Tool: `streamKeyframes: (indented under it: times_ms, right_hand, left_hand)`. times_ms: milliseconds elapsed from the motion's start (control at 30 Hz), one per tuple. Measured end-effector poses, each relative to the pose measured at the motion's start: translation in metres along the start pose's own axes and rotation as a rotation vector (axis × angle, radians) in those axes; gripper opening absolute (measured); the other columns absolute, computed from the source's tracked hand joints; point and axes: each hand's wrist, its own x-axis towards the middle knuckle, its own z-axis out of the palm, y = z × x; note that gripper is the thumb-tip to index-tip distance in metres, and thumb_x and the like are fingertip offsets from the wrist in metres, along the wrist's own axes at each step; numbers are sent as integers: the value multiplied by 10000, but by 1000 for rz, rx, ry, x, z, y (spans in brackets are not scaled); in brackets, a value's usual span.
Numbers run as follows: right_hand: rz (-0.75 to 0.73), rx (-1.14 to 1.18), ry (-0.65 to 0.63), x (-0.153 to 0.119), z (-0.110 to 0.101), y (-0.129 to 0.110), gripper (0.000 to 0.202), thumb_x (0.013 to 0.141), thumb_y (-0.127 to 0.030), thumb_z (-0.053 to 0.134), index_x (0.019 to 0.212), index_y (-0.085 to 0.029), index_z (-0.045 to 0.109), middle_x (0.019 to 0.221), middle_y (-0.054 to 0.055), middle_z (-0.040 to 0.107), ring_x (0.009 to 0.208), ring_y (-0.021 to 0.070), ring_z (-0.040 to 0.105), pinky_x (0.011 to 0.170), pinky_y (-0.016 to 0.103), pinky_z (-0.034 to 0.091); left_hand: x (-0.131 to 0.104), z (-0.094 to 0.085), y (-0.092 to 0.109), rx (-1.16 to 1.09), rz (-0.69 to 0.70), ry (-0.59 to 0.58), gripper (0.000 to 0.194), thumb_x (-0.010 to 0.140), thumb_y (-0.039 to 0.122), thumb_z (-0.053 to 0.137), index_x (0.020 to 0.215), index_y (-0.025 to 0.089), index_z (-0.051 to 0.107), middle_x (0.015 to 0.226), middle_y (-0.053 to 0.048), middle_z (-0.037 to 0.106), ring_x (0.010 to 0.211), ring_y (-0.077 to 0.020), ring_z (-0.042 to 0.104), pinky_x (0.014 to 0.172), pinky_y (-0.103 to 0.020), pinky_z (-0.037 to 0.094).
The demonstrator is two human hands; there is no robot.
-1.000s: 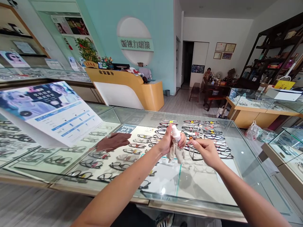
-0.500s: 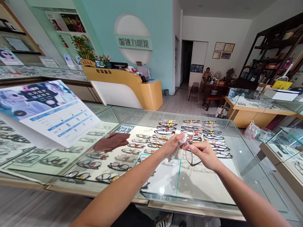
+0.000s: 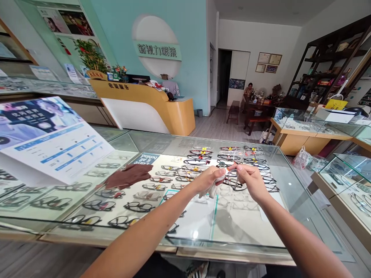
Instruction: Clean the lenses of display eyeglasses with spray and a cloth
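Note:
Over the glass counter, my left hand (image 3: 209, 180) is closed round a pale cloth (image 3: 212, 190), which hangs below the fingers. My right hand (image 3: 251, 180) pinches a thin-framed pair of glasses (image 3: 236, 185) close beside it. The fingertips of both hands nearly meet at the frame, and the cloth seems to press against part of it. Fingers hide much of the glasses. Beneath the hands, rows of spectacle frames (image 3: 199, 156) lie in the glass display case (image 3: 246, 237).
A brown cloth (image 3: 129, 176) lies on the glass to the left, near a standing folded card (image 3: 72, 154). Beyond are a wooden reception desk (image 3: 179, 116) and a person (image 3: 248, 90) seated at a dark table. Another display case (image 3: 342, 185) stands at right.
The glasses have turned in my right hand, from hanging upright to lying more level. My hands stay close together. The view has shifted slightly to the right.

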Motion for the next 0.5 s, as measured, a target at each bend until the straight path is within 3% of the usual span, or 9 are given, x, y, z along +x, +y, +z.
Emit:
streamKeyframes:
  times_ms: [167,267,300,367,500]
  right_hand:
    - [1,35,-14,0,3,2,644,863,-798,675,885,-164,782,540,-86,233,535,100,185,548,303,141]
    - [11,53,5,0,1,0,650,869,-794,666,925,-160,793,536,-92,227,540,102,176,555,301,151]
    - [8,52,16,1,0,-1,653,869,-795,663,929,-158,796,535,-93,225,541,102,176,558,301,157]
    - [-5,25,39,1,-3,-3,660,871,-798,650,920,-159,803,538,-92,220,541,104,174,561,304,160]
    - [-72,-144,134,3,-8,-7,630,892,-769,639,870,-164,815,560,-65,270,562,118,232,568,311,188]
  left_hand:
    - [0,1,-2,21,5,0,772,772,939,481,501,217,464,515,-12,447,511,-126,361,550,-310,297]
    - [1,-17,-3,-3,20,102,796,807,961,327,556,223,489,564,-21,468,523,-138,387,547,-315,362]
    - [2,-27,-3,-8,23,180,770,826,936,304,579,229,481,577,-22,470,530,-144,401,552,-317,388]
    - [3,-55,-5,35,-5,559,609,844,799,406,627,235,484,582,-25,480,540,-165,458,558,-324,440]
    - [-1,-119,-20,148,-86,936,266,879,479,473,955,229,522,700,4,540,611,-178,527,624,-301,479]
